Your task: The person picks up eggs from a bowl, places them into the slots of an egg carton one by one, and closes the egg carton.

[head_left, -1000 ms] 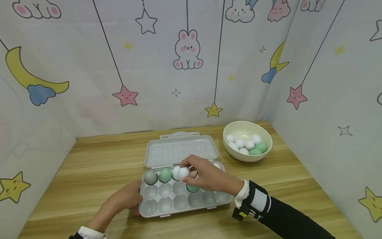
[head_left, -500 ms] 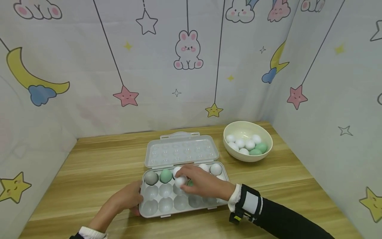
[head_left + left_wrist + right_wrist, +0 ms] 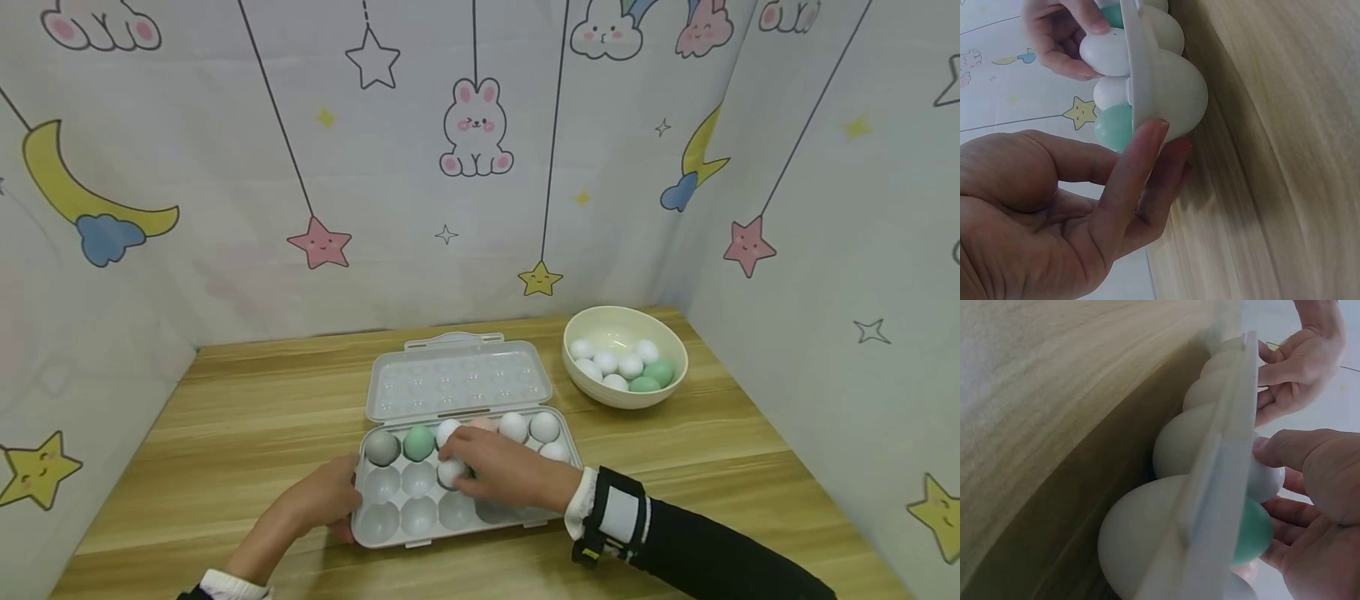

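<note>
A plastic egg box lies on the table with its see-through lid folded back. Fingers and thumb of my left hand grip the box's left end, the thumb along the rim in the left wrist view. My right hand pinches a white egg, which sits low at the third cup of the middle row. Along the back row sit a grey egg, a green egg, and white and pinkish eggs. Beside the right fingers, a green egg shows in the right wrist view.
A cream bowl stands at the back right, holding several white eggs and green eggs. The wooden table meets a cartoon-print cloth wall at the back and on both sides.
My right hand has carried the white egg from over the back row toward me and down into the middle row. My left hand keeps its grip on the box.
</note>
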The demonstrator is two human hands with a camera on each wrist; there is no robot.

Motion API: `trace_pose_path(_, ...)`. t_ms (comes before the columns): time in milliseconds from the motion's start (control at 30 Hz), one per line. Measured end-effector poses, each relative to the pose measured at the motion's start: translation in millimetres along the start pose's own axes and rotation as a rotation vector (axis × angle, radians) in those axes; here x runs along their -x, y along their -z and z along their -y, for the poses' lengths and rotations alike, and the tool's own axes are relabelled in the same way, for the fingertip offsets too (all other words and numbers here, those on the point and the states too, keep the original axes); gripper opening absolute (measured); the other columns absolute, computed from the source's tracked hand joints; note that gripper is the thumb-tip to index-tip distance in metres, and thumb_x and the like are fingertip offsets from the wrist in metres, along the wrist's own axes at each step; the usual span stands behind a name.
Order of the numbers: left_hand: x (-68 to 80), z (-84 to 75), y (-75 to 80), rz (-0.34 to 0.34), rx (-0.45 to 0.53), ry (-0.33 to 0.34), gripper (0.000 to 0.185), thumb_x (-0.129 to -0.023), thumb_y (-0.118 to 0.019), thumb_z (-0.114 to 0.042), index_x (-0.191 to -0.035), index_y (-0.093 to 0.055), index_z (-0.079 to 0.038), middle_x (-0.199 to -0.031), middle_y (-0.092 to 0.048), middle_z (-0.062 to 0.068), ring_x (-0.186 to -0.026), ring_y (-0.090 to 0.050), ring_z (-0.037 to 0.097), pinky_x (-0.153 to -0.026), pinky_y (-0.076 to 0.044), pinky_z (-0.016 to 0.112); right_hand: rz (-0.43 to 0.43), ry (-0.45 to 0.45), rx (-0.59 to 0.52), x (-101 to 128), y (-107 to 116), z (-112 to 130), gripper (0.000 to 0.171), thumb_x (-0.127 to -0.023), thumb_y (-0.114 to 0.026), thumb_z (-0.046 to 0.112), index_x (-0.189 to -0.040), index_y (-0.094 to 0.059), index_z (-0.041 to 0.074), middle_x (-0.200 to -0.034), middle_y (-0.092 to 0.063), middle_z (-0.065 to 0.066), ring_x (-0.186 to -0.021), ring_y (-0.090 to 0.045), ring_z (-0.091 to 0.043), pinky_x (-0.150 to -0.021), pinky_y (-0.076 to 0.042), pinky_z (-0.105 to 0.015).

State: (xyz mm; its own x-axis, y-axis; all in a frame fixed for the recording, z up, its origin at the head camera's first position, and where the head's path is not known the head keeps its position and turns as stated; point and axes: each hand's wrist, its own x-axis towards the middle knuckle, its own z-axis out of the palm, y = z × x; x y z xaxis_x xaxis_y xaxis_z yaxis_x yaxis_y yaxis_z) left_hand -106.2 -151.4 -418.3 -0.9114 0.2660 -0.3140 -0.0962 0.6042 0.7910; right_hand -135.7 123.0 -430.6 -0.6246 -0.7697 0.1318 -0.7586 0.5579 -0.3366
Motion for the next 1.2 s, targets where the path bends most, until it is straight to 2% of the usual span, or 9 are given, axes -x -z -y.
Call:
trace_pose_path(200,0.0,-1.5,0.7,0.016,-0.013,-0.006,0.033,-0.074,-0.049,0.02,-0.106,-0.053,0.011,-0.082,-0.062,0.015,-0.061,-0.066,0.027,-0.049,-0.063,0.039,-0.011,0.02,0.063,3,-4,1,0.03,-0.096,-0.073,0.018,-0.124,-0.067,0.011,-0.119,-0.062,0.001,-0.109,-0.057,-0.006,-0.093,-0.049,-0.012)
trace_pose_path(500,0.6,-2.7,0.9,0.033,-0.022,-0.013,0.033,-0.075,-0.05,0.019,-0.107,-0.054,0.011,-0.081,-0.063,0.015,-0.06,-0.067,0.026,-0.049,-0.063,0.038,-0.025,0.034,0.066,6,-6,1,0.032,-0.096,-0.073,0.02,-0.126,-0.066,0.011,-0.12,-0.061,0.0,-0.11,-0.057,-0.007,-0.095,-0.049,-0.013)
trace_pose_path(667,0.3,-2.1,0.6,0.03,-0.016,-0.018,0.033,-0.075,-0.05,0.019,-0.106,-0.053,0.011,-0.081,-0.063,0.015,-0.06,-0.067,0.027,-0.049,-0.063,0.038,-0.054,0.048,0.077,7,-3,1,0.033,-0.096,-0.072,0.02,-0.127,-0.065,0.01,-0.121,-0.061,-0.001,-0.112,-0.058,-0.01,-0.097,-0.051,-0.018)
trace_pose_path(800,-0.1,-1.1,0.7,0.03,-0.012,-0.019,0.034,-0.074,-0.05,0.019,-0.107,-0.053,0.012,-0.081,-0.062,0.016,-0.059,-0.067,0.027,-0.049,-0.063,0.039,-0.088,0.062,0.087,9,8,3,0.034,-0.097,-0.072,0.02,-0.128,-0.064,0.009,-0.122,-0.061,-0.002,-0.114,-0.059,-0.014,-0.1,-0.052,-0.025)
trace_pose_path(967,-1.3,0.3,0.6,0.027,-0.014,-0.013,0.034,-0.075,-0.05,0.019,-0.108,-0.052,0.012,-0.081,-0.062,0.016,-0.059,-0.067,0.027,-0.049,-0.063,0.039,-0.091,0.04,0.066,14,26,4,0.036,-0.099,-0.071,0.022,-0.131,-0.062,0.008,-0.127,-0.06,-0.003,-0.119,-0.058,-0.017,-0.105,-0.051,-0.028)
trace_pose_path(1200,-2.3,0.3,0.1,0.015,-0.018,-0.004,0.035,-0.074,-0.05,0.02,-0.108,-0.052,0.012,-0.082,-0.062,0.016,-0.06,-0.067,0.028,-0.049,-0.063,0.038,-0.125,-0.001,0.027,28,65,5,0.042,-0.098,-0.071,0.022,-0.137,-0.06,0.009,-0.135,-0.059,-0.006,-0.126,-0.056,-0.023,-0.107,-0.051,-0.038)
